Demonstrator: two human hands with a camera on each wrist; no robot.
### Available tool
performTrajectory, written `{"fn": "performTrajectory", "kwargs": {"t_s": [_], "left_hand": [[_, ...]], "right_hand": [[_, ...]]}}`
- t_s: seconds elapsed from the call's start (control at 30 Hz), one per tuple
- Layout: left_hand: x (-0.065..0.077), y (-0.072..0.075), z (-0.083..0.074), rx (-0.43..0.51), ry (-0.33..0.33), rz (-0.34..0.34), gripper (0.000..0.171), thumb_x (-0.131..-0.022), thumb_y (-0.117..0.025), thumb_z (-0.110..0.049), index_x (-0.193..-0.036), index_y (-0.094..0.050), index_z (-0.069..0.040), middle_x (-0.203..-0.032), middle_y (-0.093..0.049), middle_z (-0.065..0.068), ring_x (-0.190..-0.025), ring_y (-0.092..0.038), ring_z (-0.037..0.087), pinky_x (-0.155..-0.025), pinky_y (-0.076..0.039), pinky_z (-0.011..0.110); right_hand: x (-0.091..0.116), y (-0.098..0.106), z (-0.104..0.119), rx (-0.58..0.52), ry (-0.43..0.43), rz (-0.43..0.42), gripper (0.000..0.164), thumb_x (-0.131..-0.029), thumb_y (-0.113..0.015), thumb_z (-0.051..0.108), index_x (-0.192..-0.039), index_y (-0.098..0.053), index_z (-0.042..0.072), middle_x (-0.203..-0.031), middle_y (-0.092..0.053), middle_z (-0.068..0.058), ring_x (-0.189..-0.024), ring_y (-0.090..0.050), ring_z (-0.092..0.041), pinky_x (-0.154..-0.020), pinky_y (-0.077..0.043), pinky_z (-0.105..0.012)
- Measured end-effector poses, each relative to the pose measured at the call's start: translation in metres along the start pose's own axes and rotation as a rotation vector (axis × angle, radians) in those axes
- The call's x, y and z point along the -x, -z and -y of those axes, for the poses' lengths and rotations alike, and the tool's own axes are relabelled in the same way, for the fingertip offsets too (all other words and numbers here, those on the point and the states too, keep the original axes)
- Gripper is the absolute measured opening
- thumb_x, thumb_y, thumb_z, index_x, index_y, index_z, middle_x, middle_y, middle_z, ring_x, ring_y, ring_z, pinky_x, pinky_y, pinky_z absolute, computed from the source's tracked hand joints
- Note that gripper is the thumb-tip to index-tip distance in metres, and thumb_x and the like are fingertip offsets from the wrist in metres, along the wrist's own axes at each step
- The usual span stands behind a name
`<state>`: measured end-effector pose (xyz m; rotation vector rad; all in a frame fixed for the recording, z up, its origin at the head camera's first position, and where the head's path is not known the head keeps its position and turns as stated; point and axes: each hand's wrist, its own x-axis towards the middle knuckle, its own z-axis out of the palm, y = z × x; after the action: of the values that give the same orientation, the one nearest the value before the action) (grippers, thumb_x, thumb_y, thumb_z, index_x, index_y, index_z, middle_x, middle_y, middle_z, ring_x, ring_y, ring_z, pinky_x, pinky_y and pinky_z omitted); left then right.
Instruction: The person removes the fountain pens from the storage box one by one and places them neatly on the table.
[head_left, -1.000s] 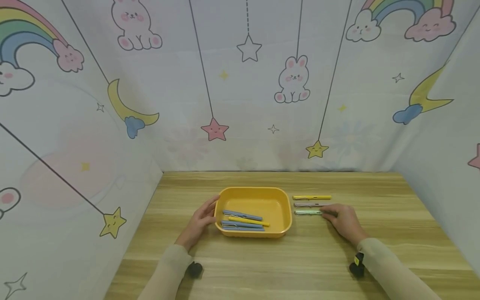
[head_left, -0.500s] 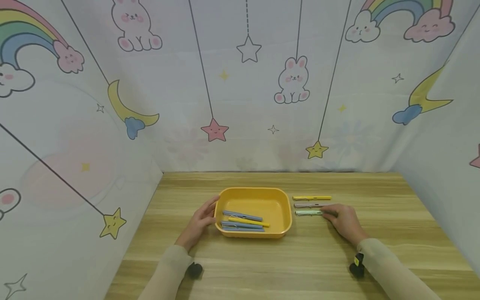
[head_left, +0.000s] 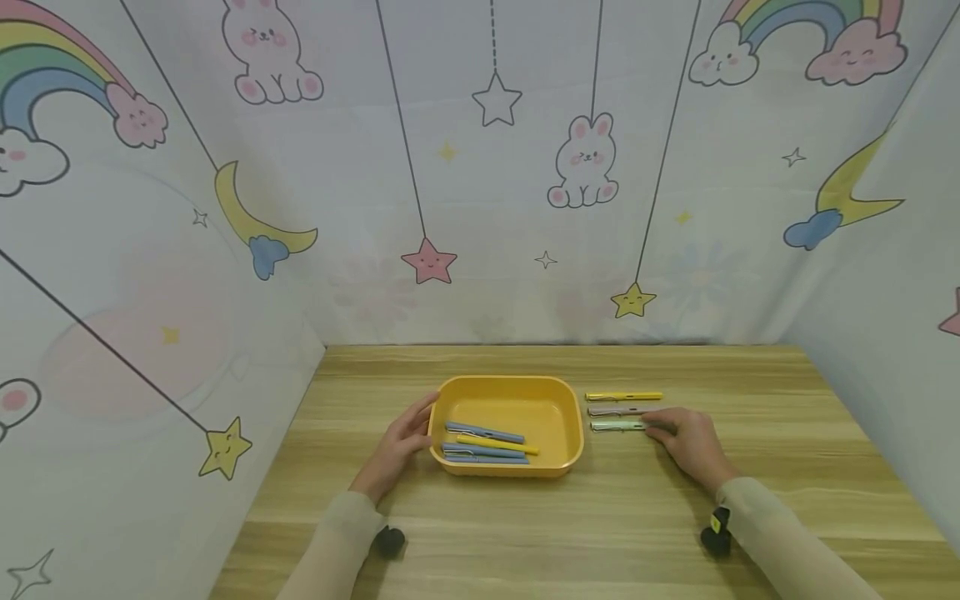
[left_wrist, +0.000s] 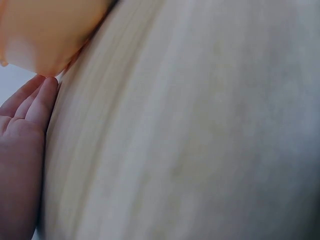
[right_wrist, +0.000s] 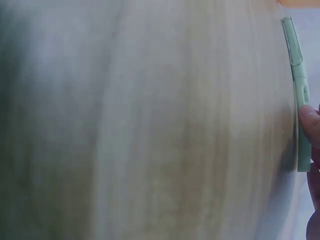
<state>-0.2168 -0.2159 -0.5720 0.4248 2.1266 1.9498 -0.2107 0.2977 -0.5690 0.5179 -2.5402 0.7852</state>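
A yellow tray [head_left: 506, 468] stands on the table, with several blue pens [head_left: 491, 433] and a yellow pen [head_left: 501, 444] lying in it. My left hand [head_left: 397, 442] touches the tray's left side, and its fingers look fairly straight in the left wrist view. To the right of the tray, my right hand [head_left: 686, 442] pinches the right end of a light green pen [right_wrist: 299, 77] lying flat; its clip end stays uncovered. Just behind it lies a greyish-brown pen [head_left: 615, 411], partly hidden by the hand. Farther back is another yellow pen [head_left: 624, 397].
The wood-grain table [head_left: 540, 542] ends at a pale printed curtain [head_left: 495, 300] behind, with more of the same cloth on both sides. A small black device [head_left: 716, 533] sits at the right wrist, another black device [head_left: 390, 542] at the left.
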Motion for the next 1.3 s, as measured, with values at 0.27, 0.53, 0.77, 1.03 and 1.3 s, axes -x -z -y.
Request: {"fn": "performTrajectory", "kwargs": {"t_s": [0.27, 0.53, 0.77, 1.03, 1.3], "left_hand": [[0.001, -0.001, -0.001, -0.013, -0.018, -0.001, 0.072, -0.099, -0.056, 0.000, -0.165, -0.036, -0.019, -0.168, -0.035, 0.018, -0.154, -0.035, 0.038, -0.116, -0.036, 0.023], [0.003, -0.001, -0.002, -0.023, 0.009, -0.016, 0.071, -0.099, -0.056, -0.001, -0.164, -0.038, -0.025, -0.168, -0.036, 0.014, -0.154, -0.037, 0.033, -0.121, -0.032, 0.035], [0.003, -0.001, -0.001, -0.014, -0.008, -0.016, 0.071, -0.099, -0.057, -0.002, -0.164, -0.038, -0.025, -0.168, -0.036, 0.015, -0.154, -0.037, 0.035, -0.124, -0.026, 0.053], [0.001, -0.001, 0.001, -0.011, -0.018, -0.016, 0.070, -0.099, -0.058, -0.003, -0.163, -0.039, -0.024, -0.167, -0.037, 0.016, -0.153, -0.037, 0.038, -0.125, -0.025, 0.056], [0.000, 0.000, 0.003, -0.019, -0.017, -0.018, 0.070, -0.099, -0.058, -0.004, -0.163, -0.040, -0.024, -0.167, -0.038, 0.016, -0.153, -0.038, 0.037, -0.124, -0.025, 0.055]], "right_hand": [[-0.001, 0.005, 0.007, -0.019, -0.019, -0.005, 0.035, -0.075, -0.090, -0.002, -0.108, -0.082, 0.004, -0.107, -0.079, -0.018, -0.098, -0.076, -0.041, -0.080, -0.061, -0.056], [-0.010, 0.006, 0.025, -0.156, -0.152, 0.133, 0.040, -0.088, -0.083, 0.007, -0.127, -0.075, 0.002, -0.123, -0.076, -0.015, -0.116, -0.070, -0.041, -0.096, -0.056, -0.058], [-0.021, 0.002, 0.046, -0.376, -0.269, 0.187, 0.044, -0.093, -0.079, 0.008, -0.135, -0.069, -0.001, -0.131, -0.072, -0.018, -0.123, -0.067, -0.039, -0.099, -0.056, -0.046], [-0.037, -0.002, 0.065, -0.485, -0.281, 0.213, 0.047, -0.096, -0.076, 0.012, -0.141, -0.066, 0.003, -0.138, -0.069, -0.016, -0.128, -0.066, -0.036, -0.098, -0.057, -0.034], [-0.055, -0.013, 0.088, -0.621, -0.282, 0.235, 0.049, -0.097, -0.074, 0.011, -0.144, -0.062, 0.001, -0.140, -0.066, -0.019, -0.130, -0.063, -0.041, -0.096, -0.058, -0.029]]}}
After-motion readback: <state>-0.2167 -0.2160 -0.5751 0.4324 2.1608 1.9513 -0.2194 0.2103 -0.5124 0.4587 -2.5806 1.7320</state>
